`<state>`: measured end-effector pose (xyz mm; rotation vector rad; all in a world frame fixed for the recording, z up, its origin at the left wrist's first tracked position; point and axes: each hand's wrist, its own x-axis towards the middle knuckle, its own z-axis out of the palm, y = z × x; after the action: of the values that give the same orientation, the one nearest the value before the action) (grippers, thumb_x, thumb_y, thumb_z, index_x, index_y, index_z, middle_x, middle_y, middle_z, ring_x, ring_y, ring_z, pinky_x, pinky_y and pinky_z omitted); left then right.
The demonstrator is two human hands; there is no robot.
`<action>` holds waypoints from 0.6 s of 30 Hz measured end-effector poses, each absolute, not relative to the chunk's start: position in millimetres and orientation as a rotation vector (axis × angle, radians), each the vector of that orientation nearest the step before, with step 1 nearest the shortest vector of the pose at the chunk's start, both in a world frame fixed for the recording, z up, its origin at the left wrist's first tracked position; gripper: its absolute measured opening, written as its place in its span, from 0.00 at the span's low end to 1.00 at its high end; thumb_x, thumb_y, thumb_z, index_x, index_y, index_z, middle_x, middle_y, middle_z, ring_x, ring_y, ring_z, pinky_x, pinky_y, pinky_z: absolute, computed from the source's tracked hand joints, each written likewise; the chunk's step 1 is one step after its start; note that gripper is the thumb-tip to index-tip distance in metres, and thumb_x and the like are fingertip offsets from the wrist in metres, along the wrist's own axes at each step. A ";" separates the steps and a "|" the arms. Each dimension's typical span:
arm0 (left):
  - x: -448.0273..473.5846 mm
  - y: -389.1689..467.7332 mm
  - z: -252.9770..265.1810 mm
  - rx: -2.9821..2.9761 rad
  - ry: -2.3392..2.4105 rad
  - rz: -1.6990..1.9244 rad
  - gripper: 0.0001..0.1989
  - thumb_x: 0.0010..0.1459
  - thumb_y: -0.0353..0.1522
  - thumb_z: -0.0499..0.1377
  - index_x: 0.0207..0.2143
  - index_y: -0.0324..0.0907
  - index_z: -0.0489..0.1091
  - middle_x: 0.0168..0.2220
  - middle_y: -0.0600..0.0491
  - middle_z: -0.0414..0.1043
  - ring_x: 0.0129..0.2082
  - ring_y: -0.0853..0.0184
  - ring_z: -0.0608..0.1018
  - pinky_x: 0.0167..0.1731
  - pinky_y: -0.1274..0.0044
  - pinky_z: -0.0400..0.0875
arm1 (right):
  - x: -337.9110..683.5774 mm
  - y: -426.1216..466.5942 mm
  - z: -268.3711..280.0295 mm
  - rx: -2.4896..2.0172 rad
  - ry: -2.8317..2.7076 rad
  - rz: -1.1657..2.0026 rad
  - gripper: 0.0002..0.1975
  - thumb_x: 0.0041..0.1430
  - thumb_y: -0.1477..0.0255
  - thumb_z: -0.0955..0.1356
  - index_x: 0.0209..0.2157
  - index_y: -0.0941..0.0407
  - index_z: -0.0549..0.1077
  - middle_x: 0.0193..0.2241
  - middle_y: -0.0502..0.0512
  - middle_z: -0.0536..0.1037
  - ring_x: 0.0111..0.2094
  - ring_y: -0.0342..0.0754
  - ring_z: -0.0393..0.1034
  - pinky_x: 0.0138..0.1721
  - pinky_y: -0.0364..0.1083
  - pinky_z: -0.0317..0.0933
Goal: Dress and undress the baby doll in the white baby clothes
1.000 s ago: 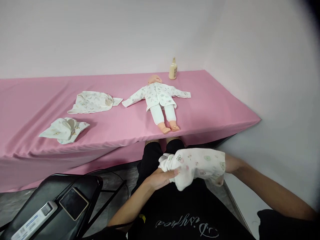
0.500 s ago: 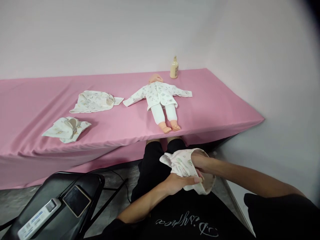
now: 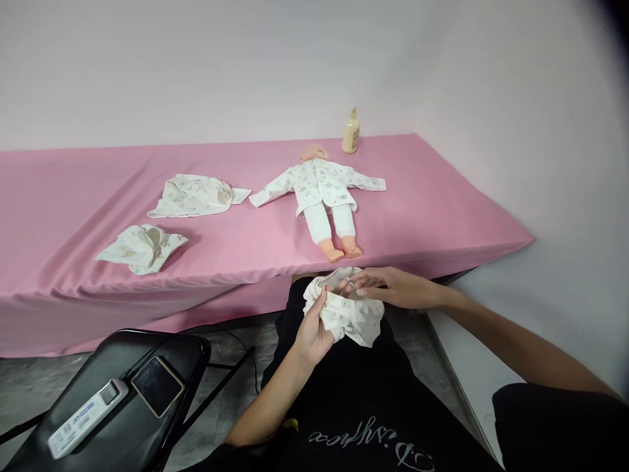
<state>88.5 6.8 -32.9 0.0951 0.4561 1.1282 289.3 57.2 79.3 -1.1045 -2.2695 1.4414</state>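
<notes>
Over my lap is a small white printed baby garment [image 3: 354, 322], bunched up with its mouth facing up. My left hand [image 3: 314, 331] is closed on its near left edge, thumb on top. At the opening, my right hand [image 3: 393, 287] has its fingers stretched out, the thumb apart from them; the fingertips reach over the cloth's rim, partly into it. Beyond my knees a baby doll [image 3: 318, 226] lies on its back, dressed in a white printed jacket [image 3: 322, 183] with the sleeves spread. Which kind of garment I hold cannot be made out.
A pink-covered table [image 3: 432, 203] runs along the wall. On it are a printed cloth garment [image 3: 191, 196], a folded printed garment [image 3: 140, 248] and a pump bottle [image 3: 350, 133]. At my left, a black folding chair [image 3: 142, 436] bears a phone [image 3: 158, 387] and a white device [image 3: 88, 419].
My right hand has drawn mostly out of the garment. The garment has moved up and left and turned, its opening now facing up. My left hand has shifted to its left edge.
</notes>
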 end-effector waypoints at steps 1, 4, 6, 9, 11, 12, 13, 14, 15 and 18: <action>90.6 11.0 -33.3 0.081 0.441 1.144 0.07 0.64 0.36 0.62 0.41 0.41 0.74 0.56 0.48 0.74 0.61 0.58 0.73 0.62 0.63 0.66 | 288.3 58.9 79.7 -1.152 -2.266 1.355 0.16 0.67 0.65 0.64 0.51 0.50 0.78 0.45 0.54 0.81 0.45 0.50 0.76 0.46 0.48 0.68; 97.9 20.0 -31.2 0.051 0.400 1.173 0.07 0.64 0.35 0.62 0.41 0.41 0.74 0.57 0.47 0.73 0.62 0.57 0.72 0.63 0.62 0.64 | 282.3 67.5 80.6 -1.326 -2.238 0.968 0.16 0.67 0.65 0.64 0.49 0.54 0.78 0.42 0.57 0.81 0.42 0.51 0.75 0.44 0.49 0.67; 102.2 24.5 -27.3 0.037 0.377 1.185 0.06 0.65 0.35 0.61 0.40 0.41 0.74 0.57 0.49 0.73 0.62 0.58 0.72 0.63 0.62 0.64 | 274.1 78.1 83.2 -1.377 -2.215 0.795 0.15 0.67 0.65 0.63 0.46 0.56 0.77 0.41 0.58 0.81 0.41 0.51 0.74 0.42 0.48 0.66; 107.6 30.9 -20.0 0.003 0.375 1.220 0.07 0.66 0.35 0.59 0.40 0.42 0.74 0.55 0.49 0.75 0.60 0.58 0.74 0.62 0.62 0.67 | 254.3 103.5 87.8 -1.393 -2.200 0.700 0.14 0.65 0.65 0.65 0.45 0.58 0.75 0.41 0.58 0.80 0.39 0.50 0.73 0.40 0.47 0.64; 111.0 34.6 -15.2 -0.016 0.399 1.244 0.07 0.66 0.35 0.59 0.41 0.41 0.75 0.53 0.48 0.76 0.59 0.57 0.75 0.60 0.63 0.69 | 238.2 124.8 89.0 -1.436 -2.224 0.646 0.16 0.63 0.64 0.66 0.48 0.58 0.73 0.40 0.58 0.80 0.39 0.51 0.73 0.39 0.47 0.63; 112.5 35.9 -13.2 -0.019 0.410 1.251 0.08 0.66 0.35 0.59 0.43 0.41 0.75 0.52 0.47 0.76 0.58 0.57 0.75 0.59 0.64 0.70 | 230.2 135.5 88.7 -1.465 -2.251 0.631 0.17 0.62 0.63 0.66 0.49 0.58 0.71 0.40 0.59 0.80 0.40 0.51 0.73 0.39 0.47 0.62; 113.9 36.7 -11.4 -0.019 0.416 1.255 0.09 0.66 0.35 0.59 0.44 0.40 0.74 0.52 0.47 0.76 0.57 0.58 0.76 0.58 0.65 0.71 | 222.7 145.6 88.0 -1.512 -2.278 0.629 0.18 0.62 0.62 0.67 0.49 0.58 0.71 0.41 0.60 0.79 0.41 0.53 0.72 0.39 0.48 0.62; 115.1 37.1 -10.1 -0.020 0.417 1.257 0.10 0.67 0.34 0.58 0.46 0.40 0.74 0.51 0.46 0.77 0.56 0.58 0.77 0.57 0.66 0.71 | 216.0 154.6 86.9 -1.566 -2.302 0.624 0.20 0.61 0.62 0.67 0.50 0.59 0.70 0.42 0.62 0.79 0.41 0.54 0.72 0.39 0.48 0.62; 115.9 37.2 -9.0 -0.025 0.414 1.261 0.11 0.67 0.34 0.57 0.47 0.39 0.74 0.50 0.46 0.77 0.54 0.59 0.78 0.56 0.67 0.72 | 210.3 162.0 85.7 -1.617 -2.316 0.627 0.21 0.60 0.61 0.67 0.50 0.59 0.69 0.43 0.64 0.78 0.42 0.56 0.72 0.38 0.49 0.62; 116.2 36.3 -6.7 -0.088 0.397 1.275 0.12 0.69 0.36 0.56 0.45 0.38 0.74 0.44 0.48 0.78 0.47 0.64 0.80 0.52 0.71 0.74 | 200.0 173.5 82.3 -1.713 -2.316 0.654 0.26 0.58 0.59 0.68 0.52 0.62 0.67 0.46 0.69 0.76 0.44 0.59 0.72 0.37 0.49 0.62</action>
<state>116.2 36.3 -6.7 -0.0882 0.3969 1.2752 200.0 173.5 82.3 -1.7129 -2.3164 0.6540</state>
